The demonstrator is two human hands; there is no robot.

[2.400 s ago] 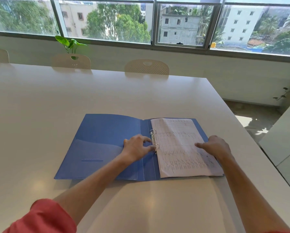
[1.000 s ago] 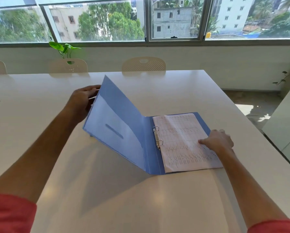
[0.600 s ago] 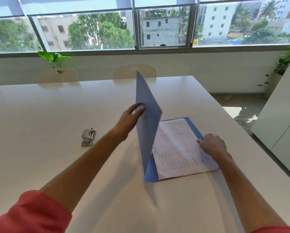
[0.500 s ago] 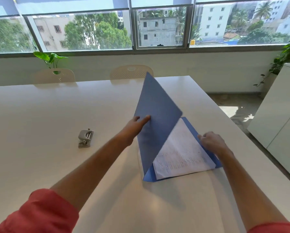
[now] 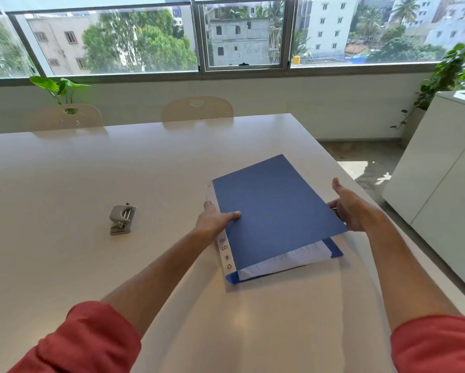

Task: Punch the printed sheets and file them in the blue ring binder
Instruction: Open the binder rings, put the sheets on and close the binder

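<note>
The blue ring binder (image 5: pixel 274 208) lies on the white table (image 5: pixel 91 184), its front cover almost shut and still raised a little on the right. The printed sheets (image 5: pixel 288 258) show as a white strip under the cover along the near edge. My left hand (image 5: pixel 215 219) grips the binder at its white spine, thumb on top of the cover. My right hand (image 5: pixel 352 208) holds the cover's right edge, fingers curled at the edge and thumb lifted. The rings are hidden.
A grey hole punch (image 5: pixel 122 219) sits on the table left of the binder. Two chairs (image 5: pixel 197 110) stand at the far side. The table's right edge runs close to the binder, with a white cabinet (image 5: pixel 441 170) beyond it.
The left hand swung the front cover up and over onto the sheets, then moved to the spine. The right hand left the sheets and now holds the cover's right edge.
</note>
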